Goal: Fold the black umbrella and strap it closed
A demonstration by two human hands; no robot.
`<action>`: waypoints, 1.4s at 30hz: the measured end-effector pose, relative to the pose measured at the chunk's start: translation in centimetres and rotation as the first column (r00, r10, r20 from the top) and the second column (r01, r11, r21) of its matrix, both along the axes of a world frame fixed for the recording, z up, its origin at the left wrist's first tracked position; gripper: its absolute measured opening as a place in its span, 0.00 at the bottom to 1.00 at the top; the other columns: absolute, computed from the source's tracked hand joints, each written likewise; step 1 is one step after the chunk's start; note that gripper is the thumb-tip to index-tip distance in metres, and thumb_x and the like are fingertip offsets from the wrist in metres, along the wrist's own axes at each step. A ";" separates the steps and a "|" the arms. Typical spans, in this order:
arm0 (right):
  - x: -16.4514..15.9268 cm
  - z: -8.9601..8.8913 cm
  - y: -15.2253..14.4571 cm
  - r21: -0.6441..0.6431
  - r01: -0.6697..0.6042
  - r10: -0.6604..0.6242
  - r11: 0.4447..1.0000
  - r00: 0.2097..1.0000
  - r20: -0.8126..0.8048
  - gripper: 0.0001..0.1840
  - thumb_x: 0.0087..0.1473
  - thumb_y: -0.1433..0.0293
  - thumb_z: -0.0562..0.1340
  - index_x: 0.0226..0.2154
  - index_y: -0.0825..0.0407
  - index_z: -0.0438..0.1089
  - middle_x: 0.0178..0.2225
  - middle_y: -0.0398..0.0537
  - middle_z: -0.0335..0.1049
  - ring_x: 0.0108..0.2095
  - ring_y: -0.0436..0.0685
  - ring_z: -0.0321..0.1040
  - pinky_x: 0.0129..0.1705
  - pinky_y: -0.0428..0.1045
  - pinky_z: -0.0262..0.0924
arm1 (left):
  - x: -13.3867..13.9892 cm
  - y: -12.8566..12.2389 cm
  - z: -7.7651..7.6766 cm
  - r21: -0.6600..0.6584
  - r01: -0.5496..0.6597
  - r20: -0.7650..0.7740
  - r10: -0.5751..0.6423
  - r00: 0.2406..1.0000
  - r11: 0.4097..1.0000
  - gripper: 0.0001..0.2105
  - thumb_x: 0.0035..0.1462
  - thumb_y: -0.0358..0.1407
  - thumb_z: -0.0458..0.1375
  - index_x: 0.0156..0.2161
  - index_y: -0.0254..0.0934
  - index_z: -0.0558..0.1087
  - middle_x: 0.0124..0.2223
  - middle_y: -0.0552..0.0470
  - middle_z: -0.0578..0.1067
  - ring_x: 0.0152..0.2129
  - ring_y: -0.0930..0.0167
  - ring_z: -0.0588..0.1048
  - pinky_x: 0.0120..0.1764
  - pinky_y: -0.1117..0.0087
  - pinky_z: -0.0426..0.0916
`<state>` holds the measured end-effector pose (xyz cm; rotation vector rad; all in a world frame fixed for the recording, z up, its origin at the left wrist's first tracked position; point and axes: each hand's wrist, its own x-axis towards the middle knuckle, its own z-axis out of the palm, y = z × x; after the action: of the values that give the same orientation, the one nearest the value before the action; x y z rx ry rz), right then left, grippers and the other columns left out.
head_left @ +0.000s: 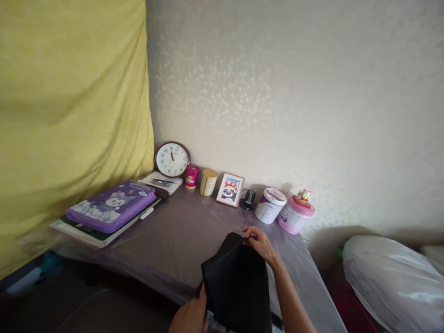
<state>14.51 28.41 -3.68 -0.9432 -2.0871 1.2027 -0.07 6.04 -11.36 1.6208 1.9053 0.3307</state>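
Observation:
A limp black cloth item (239,286), bag-like in shape, is held at the table's near edge. My right hand (261,246) pinches its upper far corner between thumb and fingers. At its near left edge, my left hand (191,314) grips the side, with some fingers hidden behind the cloth. The cloth hangs in folds and covers part of the tabletop (173,240). Something pale and a dark strip show below it, too little to name.
Along the wall stand a clock (172,159), a pink can (192,177), a yellow tin (208,182), a panda picture frame (230,189), a black device (248,200), a white tub (270,206) and a pink-lidded tub (296,215). A purple case (113,206) lies left; a plastic-wrapped bundle (395,277) right.

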 end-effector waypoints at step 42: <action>-6.2 -3.1 -0.3 0.179 0.114 -0.167 0.977 0.933 0.320 0.15 0.45 0.81 0.53 0.36 0.52 0.67 0.37 0.46 0.73 0.31 0.51 0.73 0.39 0.45 0.62 | -0.9 -1.2 0.6 0.090 -0.066 0.292 0.037 0.956 0.994 0.41 0.51 0.27 0.50 0.62 0.40 0.26 0.54 0.45 0.68 0.43 0.70 0.72 0.43 0.75 0.63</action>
<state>8.28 28.11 -6.81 -1.2690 -2.2869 0.8349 -0.96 4.88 -10.78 1.4929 1.7317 0.6573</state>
